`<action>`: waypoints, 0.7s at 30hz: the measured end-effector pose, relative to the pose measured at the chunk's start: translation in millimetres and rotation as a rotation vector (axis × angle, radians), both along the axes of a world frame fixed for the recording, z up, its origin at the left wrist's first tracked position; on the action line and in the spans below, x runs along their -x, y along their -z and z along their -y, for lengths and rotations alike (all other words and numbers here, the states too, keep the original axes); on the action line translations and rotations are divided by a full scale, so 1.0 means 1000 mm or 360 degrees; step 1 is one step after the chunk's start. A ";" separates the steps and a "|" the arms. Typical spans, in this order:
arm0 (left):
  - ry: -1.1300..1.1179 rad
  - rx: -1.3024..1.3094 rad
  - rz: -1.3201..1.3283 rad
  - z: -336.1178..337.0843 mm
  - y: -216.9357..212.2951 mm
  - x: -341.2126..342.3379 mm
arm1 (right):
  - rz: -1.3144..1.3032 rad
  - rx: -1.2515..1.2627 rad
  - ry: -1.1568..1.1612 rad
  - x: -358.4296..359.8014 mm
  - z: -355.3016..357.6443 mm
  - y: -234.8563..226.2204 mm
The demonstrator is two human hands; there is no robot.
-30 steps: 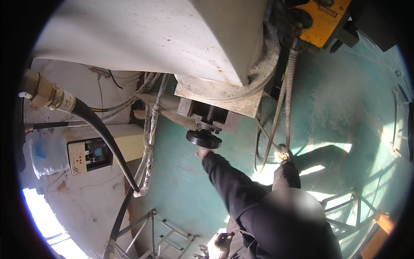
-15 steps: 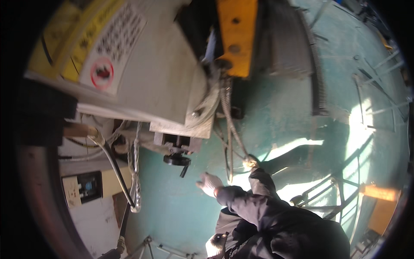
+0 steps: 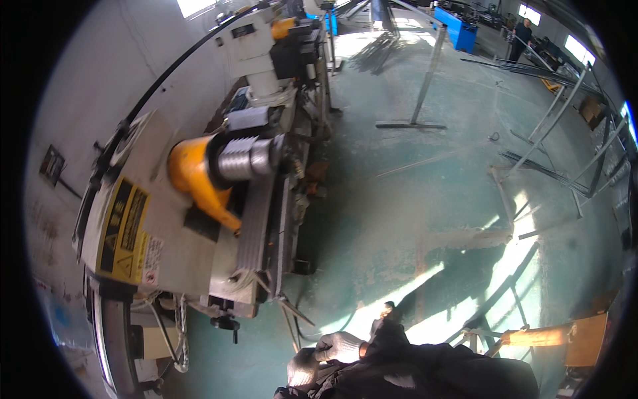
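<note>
My right hand [image 3: 340, 346], in a pale work glove, is drawn in close to my body at the lower middle of the head view. Its fingers are bent and closed, touching my left hand [image 3: 302, 370]. That hand also wears a pale glove and looks curled; its lower part is in bright sun. Whatever the fingers hold, if anything, is hidden between the two gloves. Dark sleeves [image 3: 425, 362] reach across the lower edge. Nearest to the hands, on the left, is a black handwheel [image 3: 226, 323] under a grey-white machine [image 3: 174, 249] with an orange arm [image 3: 193, 166].
Hoses [image 3: 290, 319] hang beside the machine's front. On the right stand a metal frame [image 3: 495, 342] and a brown box [image 3: 587, 340]. Farther off are a T-shaped stand [image 3: 425, 83], racks with metal bars [image 3: 551, 139], a blue cabinet [image 3: 456, 30] and another person [image 3: 522, 38].
My view has swung up, taking in more of the workshop. My right hand, stretched out towards the handwheel before, has come back against my left hand.
</note>
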State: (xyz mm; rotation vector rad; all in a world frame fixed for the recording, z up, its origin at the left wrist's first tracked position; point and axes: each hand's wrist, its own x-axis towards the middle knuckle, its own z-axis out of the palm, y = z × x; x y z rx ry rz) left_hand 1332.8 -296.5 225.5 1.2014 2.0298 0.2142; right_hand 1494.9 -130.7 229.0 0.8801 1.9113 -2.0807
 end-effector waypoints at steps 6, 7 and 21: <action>-0.0505 -0.0377 0.0416 -0.126 -0.032 -0.080 | -0.0090 -0.0327 0.0431 -0.123 -0.213 -0.048; -0.0563 -0.0187 0.0392 -0.141 -0.043 -0.080 | -0.0138 -0.0549 0.0537 -0.144 -0.263 -0.059; -0.0745 -0.0661 0.0005 -0.384 -0.018 -0.073 | -0.0653 -0.0771 0.1802 -0.236 -0.797 -0.209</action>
